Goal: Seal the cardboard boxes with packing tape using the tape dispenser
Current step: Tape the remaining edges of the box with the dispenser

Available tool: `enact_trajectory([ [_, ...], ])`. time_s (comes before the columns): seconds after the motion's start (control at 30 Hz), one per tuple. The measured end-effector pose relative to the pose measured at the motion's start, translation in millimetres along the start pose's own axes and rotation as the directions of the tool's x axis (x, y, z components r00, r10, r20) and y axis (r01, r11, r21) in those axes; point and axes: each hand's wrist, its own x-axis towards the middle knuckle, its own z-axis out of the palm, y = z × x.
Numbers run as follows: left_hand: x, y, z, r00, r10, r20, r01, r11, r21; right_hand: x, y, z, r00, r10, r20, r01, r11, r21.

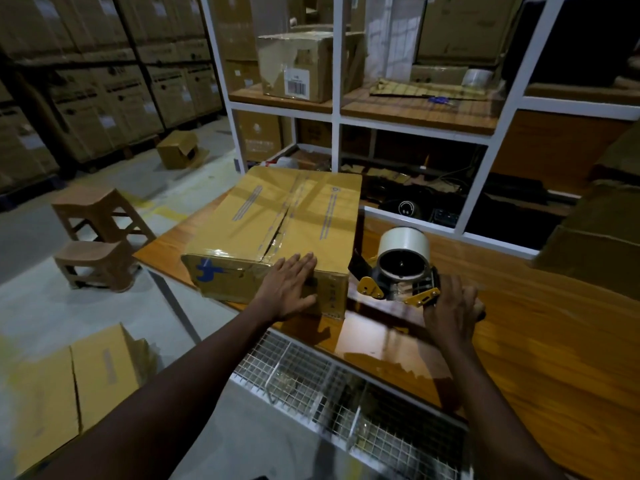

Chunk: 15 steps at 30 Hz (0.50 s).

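At the front left corner of the counter [536, 334], the box [242, 220] is being steadied by the flat left hand [289, 289] on its near edge. Beside it, the dispenser [401, 268] is being gripped by the right hand [452, 306]; tape is best being started on the near face, in line with the seam [282, 216].

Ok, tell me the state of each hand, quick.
Left hand: open, fingers straight, pressing flat on the cardboard box.
Right hand: closed, grips the tape dispenser by its handle.
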Motion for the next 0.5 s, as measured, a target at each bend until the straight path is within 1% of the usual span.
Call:
enact_trajectory([
  [0.13,2.4,-0.8,2.8,1.0,0.002,-0.02,-0.002,1.0,0.003,-8.3,10.7,2.5,1.0,0.025,-0.004,-0.025,1.0,-0.002],
  [0.27,3.8,-1.1,3.6,1.0,-0.005,-0.01,0.005,1.0,0.014,-11.2,10.5,3.5,0.999,0.045,0.015,-0.045,0.999,-0.019],
  [0.4,4.1,-0.6,2.4,1.0,-0.006,-0.009,0.006,1.0,0.012,-15.0,17.0,7.0,0.996,0.089,-0.003,-0.089,0.995,0.041],
  [0.5,3.3,-1.0,1.5,1.0,-0.004,-0.013,0.004,1.0,0.011,-19.9,19.0,10.0,0.995,0.096,-0.002,-0.096,0.995,0.037],
])
